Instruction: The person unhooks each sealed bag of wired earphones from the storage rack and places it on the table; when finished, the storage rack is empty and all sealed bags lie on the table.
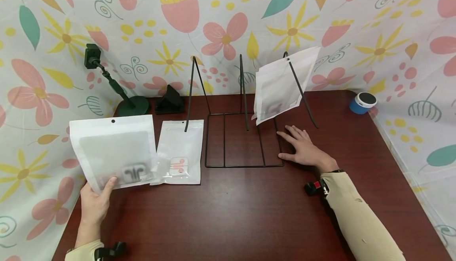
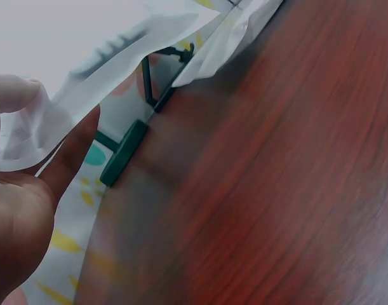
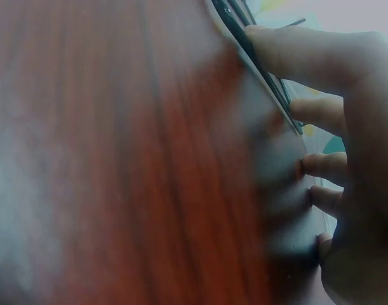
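My left hand (image 1: 94, 205) pinches the lower left corner of a white zip pouch (image 1: 114, 146), thumb on the front and fingers behind. A case with dark earphones (image 1: 135, 173) shows through the film near its bottom. In the left wrist view the pouch (image 2: 73, 70) is seen from its edge, off the table. My right hand (image 1: 308, 152) rests palm down with spread fingers at the right side of a black wire display rack (image 1: 246, 166). Its thumb and index fingertip are right at the base wire, also in the right wrist view. Another white pouch (image 1: 278, 88) hangs tilted on the rack's right prong.
A flat white pouch with pink earphones (image 1: 179, 166) lies left of the rack, under its left prong. Behind stand a green stand (image 1: 133, 106) and a black holder (image 1: 170, 100). A blue-and-white round container (image 1: 363, 103) sits at the back right. Patterned cloth borders the table.
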Available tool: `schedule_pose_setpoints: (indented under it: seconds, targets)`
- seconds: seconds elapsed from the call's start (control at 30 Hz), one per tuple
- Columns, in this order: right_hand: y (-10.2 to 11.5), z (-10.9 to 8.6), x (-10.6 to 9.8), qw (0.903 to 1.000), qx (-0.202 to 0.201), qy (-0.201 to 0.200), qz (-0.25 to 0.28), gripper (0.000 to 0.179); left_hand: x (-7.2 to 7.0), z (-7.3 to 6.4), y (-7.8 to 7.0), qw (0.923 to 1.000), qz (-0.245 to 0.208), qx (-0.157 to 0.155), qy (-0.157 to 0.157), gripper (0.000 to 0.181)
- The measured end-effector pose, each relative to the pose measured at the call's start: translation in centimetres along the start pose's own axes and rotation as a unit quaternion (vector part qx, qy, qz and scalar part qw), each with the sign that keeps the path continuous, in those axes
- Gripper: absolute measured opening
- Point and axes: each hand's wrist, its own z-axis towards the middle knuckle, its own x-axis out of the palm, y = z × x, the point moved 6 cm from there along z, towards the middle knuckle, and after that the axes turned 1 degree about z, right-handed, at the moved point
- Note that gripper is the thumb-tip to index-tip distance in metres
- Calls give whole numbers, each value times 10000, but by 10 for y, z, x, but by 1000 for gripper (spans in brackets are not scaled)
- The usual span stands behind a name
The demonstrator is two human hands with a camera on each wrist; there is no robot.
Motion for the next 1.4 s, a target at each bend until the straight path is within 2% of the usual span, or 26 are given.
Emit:
schedule_pose_setpoints:
  seconds: [0.1, 0.27, 0.4, 0.67, 0.93, 1.03, 1.17, 1.27, 1.4]
  targets:
    - [0, 0, -1, 10000, 4, 10, 11, 80, -4, 5, 9, 9994, -152, -278, -121, 20]
    - [0, 1, -1, 10000, -6, 2, -27, 80, -9, 11, 21, 9978, -237, -611, -123, 32]
    - [0, 1, -1, 10000, 12, -9, -10, 80, -13, 15, 29, 9975, 108, -688, -108, 33]
    - [-2, -1, 0, 10000, 21, -7, -13, 80, -21, 23, 42, 9906, 1165, -712, 5, 36]
    - [-1, -2, 1, 10000, 23, 10, 61, 80, -21, 29, 55, 9861, 1366, -935, 174, 40]
    - [-1, -2, 1, 10000, 21, -14, 22, 80, -19, 33, 59, 9826, 1575, -920, 339, 44]
    - [-1, -2, 0, 10000, -15, -50, 24, 80, -16, 37, 61, 9820, 1568, -867, 592, 47]
    - [0, -1, 0, 9999, -82, -118, 2, 79, -15, 38, 62, 9817, 1568, -819, 711, 47]
    - [-1, -1, 0, 9997, -131, -180, -26, 78, -14, 40, 61, 9769, 1835, -760, 792, 46]
